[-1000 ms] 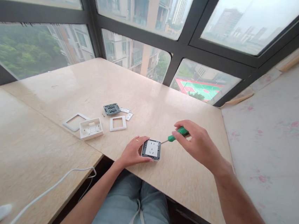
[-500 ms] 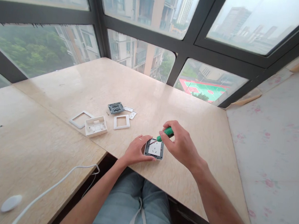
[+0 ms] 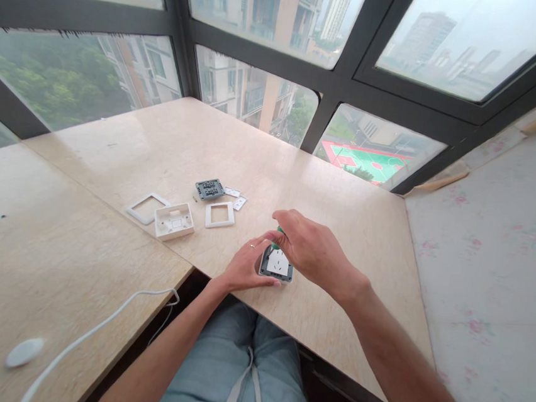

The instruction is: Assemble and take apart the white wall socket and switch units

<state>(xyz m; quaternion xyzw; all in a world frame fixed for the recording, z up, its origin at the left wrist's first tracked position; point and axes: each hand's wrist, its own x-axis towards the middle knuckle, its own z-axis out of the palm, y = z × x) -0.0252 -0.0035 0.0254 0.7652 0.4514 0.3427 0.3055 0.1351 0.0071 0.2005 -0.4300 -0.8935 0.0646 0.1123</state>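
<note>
A square grey-framed wall socket [image 3: 278, 264] with a white face lies on the beige table [image 3: 341, 233] near its front edge. My left hand [image 3: 243, 265] grips the socket's left side, fingers curled round it. My right hand [image 3: 308, 248] is closed over a green-handled screwdriver [image 3: 278, 232], held steeply above the socket's top left corner. Only a sliver of the green handle shows between the fingers, and the tip is hidden.
Behind and to the left lie a white back box [image 3: 174, 221], two white frames [image 3: 147, 208] [image 3: 220, 215], a grey switch module [image 3: 210, 189] and small white pieces [image 3: 238, 202]. A white cable [image 3: 94, 329] with an oval switch [image 3: 24, 352] crosses the left table. Windows ring the table.
My right hand has swung the screwdriver from the socket's right side leftwards and upright over its top left corner. My left hand has kept hold of the socket.
</note>
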